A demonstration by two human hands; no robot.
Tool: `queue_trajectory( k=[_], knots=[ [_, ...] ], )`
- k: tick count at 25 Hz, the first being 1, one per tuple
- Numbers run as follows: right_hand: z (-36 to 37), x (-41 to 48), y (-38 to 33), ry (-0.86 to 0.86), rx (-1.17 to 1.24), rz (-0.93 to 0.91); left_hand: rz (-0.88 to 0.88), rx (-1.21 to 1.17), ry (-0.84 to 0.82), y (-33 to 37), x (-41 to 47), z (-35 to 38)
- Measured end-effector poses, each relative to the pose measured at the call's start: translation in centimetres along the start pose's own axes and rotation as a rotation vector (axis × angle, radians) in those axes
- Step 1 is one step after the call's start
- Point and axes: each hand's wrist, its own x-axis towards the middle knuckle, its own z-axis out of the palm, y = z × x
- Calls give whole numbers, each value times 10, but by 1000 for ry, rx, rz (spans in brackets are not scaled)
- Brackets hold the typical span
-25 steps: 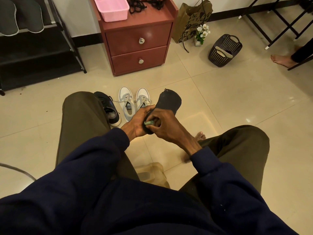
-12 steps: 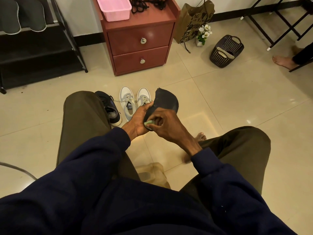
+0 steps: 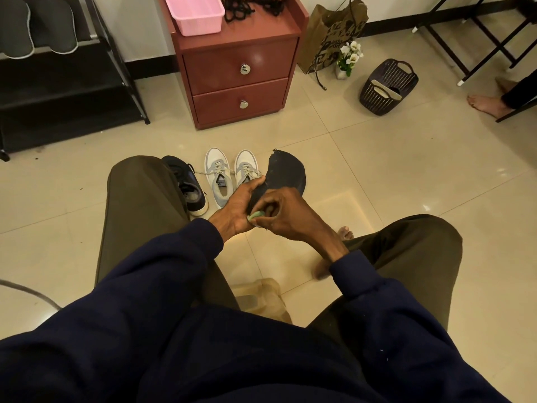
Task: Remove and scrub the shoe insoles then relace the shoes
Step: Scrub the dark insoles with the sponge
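A black insole [image 3: 286, 174] is held up between my knees, toe end pointing away. My left hand [image 3: 239, 206] grips its lower part from the left, fingers curled over the edge. My right hand [image 3: 286, 215] pinches a small green scrubber [image 3: 255, 215] against the heel end of the insole. On the floor just beyond stand a pair of white and grey laced sneakers [image 3: 219, 177] and one dark sneaker [image 3: 189, 189], partly hidden by my left knee. Black laces [image 3: 250, 7] lie on the red cabinet.
A red two-drawer cabinet [image 3: 241, 68] with a pink basket [image 3: 197, 13] stands ahead. A black shoe rack [image 3: 64, 91] is at left, a dark basket with insoles [image 3: 388, 85] and a paper bag [image 3: 328, 36] at right. Another person's bare foot [image 3: 485, 104] shows far right.
My right hand has slid the green scrubber a little down toward the heel end of the insole. The insole stays in my left hand.
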Motion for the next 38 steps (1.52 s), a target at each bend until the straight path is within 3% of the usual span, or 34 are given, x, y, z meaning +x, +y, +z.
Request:
queue_trajectory(
  k=[3, 5, 6, 9, 11, 15, 18, 20, 23, 24, 27, 29, 34, 37, 38],
  knots=[
    [-12, 4, 22, 217, -300, 95, 4, -25, 3, -1, 1, 2],
    [-11, 4, 28, 349, -348, 117, 26, -72, 2, -1, 4, 2],
    [-8, 3, 26, 339, -307, 81, 26, -75, 9, -1, 5, 2],
    [-2, -3, 7, 55, -117, -38, 4, -50, 15, -1, 5, -1],
    [-7, -3, 7, -22, -99, -40, 13, -56, 16, -1, 4, -2],
    [-22, 2, 36, 300, -343, 115, -16, -72, -53, -3, 8, -2],
    [-24, 3, 46, 505, -325, 195, -72, -11, -118, -9, 3, 4],
    [-19, 2, 38, 442, -192, 117, -72, 42, -126, -10, 2, 5],
    [-8, -1, 22, 132, -64, 16, -79, 74, -108, -10, 3, 4],
    [-7, 1, 23, 157, -127, 17, -93, 72, -101, -10, 4, 4],
    [-24, 10, 45, 464, -373, 136, -155, -4, -168, -11, 1, 6],
    [-33, 9, 56, 548, -374, 179, -206, -8, -202, -11, 2, 7],
    [-17, 2, 46, 210, -187, 24, -188, 31, -197, -13, 7, 7],
    [-23, 3, 58, 348, -343, 116, -211, -12, -208, -14, 13, 5],
    [-26, 1, 60, 316, -333, 141, -221, -12, -216, -16, 15, 2]
  ],
)
